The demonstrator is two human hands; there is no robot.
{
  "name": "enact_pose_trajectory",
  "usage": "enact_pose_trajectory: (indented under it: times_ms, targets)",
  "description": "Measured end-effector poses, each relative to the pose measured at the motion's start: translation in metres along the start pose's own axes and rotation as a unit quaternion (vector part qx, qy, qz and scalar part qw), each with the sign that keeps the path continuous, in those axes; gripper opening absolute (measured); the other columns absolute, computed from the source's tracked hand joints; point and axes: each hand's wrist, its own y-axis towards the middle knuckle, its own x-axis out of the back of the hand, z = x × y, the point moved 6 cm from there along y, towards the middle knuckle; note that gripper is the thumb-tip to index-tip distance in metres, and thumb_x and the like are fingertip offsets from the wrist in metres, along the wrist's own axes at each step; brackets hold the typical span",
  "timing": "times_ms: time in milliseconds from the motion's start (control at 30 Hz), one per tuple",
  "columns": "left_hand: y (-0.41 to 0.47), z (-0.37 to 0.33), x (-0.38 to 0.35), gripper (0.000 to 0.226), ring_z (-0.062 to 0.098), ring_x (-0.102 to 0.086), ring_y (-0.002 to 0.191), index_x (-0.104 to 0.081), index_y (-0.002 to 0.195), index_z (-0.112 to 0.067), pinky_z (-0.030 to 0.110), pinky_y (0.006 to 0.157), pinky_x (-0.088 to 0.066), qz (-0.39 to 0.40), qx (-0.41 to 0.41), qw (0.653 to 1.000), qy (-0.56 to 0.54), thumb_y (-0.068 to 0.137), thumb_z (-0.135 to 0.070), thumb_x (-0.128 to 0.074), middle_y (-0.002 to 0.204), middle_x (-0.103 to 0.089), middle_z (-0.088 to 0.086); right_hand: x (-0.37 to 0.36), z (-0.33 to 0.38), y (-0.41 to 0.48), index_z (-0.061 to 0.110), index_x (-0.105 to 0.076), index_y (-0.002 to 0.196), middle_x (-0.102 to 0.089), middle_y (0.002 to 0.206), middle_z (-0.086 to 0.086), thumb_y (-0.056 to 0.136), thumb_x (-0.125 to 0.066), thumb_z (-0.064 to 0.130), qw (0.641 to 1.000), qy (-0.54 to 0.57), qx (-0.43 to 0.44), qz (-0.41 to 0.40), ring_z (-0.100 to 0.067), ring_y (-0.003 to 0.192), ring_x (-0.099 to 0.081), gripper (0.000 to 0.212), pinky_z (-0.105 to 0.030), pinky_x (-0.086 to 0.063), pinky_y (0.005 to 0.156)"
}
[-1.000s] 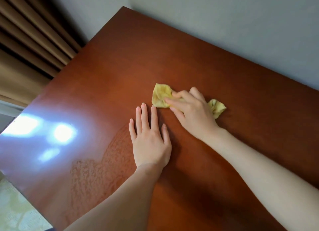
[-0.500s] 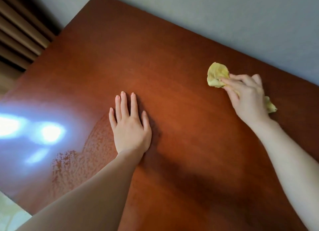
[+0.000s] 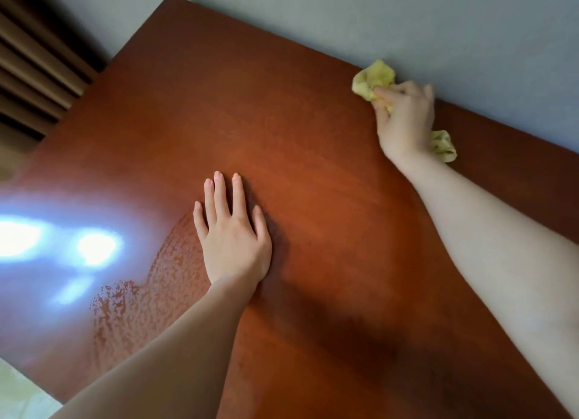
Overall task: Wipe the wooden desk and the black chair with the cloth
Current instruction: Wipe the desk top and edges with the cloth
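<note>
The left hand lies flat on the desk, fingers straight and slightly spread, bracing the reach. Farther out, the right hand grips the bunched yellow cloth, fingers curled over it. One end of the cloth sticks out past the fingertips and the other behind the wrist. It sits at the desk's far edge, right against the wall.

The step in hand looks like wiping the back strip. It likely goes best with the cloth pressed flat and drawn along the wall line in overlapping passes. The left palm takes the weight, so the stretched arm can press evenly.

A beaded damp patch shows near the left wrist, beside a bright glare; that wet area may need a drier pass. Pale floor shows at the near left corner. A curtain hangs beyond the desk's left corner. Nothing lies on the visible desktop to block the cloth; only the wall limits the stroke. The chair is not in view.
</note>
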Motion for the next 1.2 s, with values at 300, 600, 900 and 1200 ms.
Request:
enact_pose_trajectory:
  times_ms: [300,600,900,1200]
  targets:
    - [0.002,0.000,-0.001,0.055,0.016,0.003,0.147,-0.017,0.151,-0.021,0.036,0.118,0.005,-0.002,0.000,1.000,0.002,0.100,-0.035,-0.027,0.160,-0.008,0.003,0.013,0.081,-0.115,0.013,-0.072,0.109,-0.067,0.100,-0.011,0.082,-0.070,0.008,0.963,0.118,0.222,0.100,-0.032,0.079,-0.052,0.028,-0.046,-0.051,0.070]
    - [0.001,0.002,-0.001,0.055,0.017,0.001,0.147,-0.018,0.151,-0.020,0.036,0.117,0.005,-0.006,-0.002,1.000,0.002,0.099,-0.036,-0.027,0.160,-0.009,0.005,0.055,0.060,-0.242,0.019,-0.075,0.103,-0.070,0.100,-0.002,0.092,-0.059,0.016,0.858,0.172,0.420,0.242,-0.014,0.066,-0.046,0.020,-0.027,-0.044,0.062]
    - [0.000,0.001,-0.001,0.056,0.018,0.004,0.147,-0.015,0.152,-0.020,0.036,0.118,0.006,-0.004,-0.006,1.000,-0.004,0.099,-0.036,-0.023,0.160,-0.006,0.004,0.044,0.031,-0.147,0.012,-0.073,0.105,-0.068,0.101,-0.013,0.087,-0.064,0.013,0.890,0.138,0.397,0.176,-0.024,0.070,-0.053,0.020,-0.027,-0.046,0.074]
    - [-0.002,0.002,-0.001,0.054,0.016,0.006,0.147,-0.014,0.152,-0.019,0.033,0.117,0.010,0.002,-0.015,0.999,-0.036,0.101,-0.036,-0.018,0.160,-0.004,0.003,0.002,0.028,-0.047,0.012,-0.069,0.113,-0.067,0.107,-0.013,0.087,-0.064,0.014,0.992,0.080,0.089,0.028,-0.037,0.093,-0.051,0.026,-0.028,-0.038,0.082]
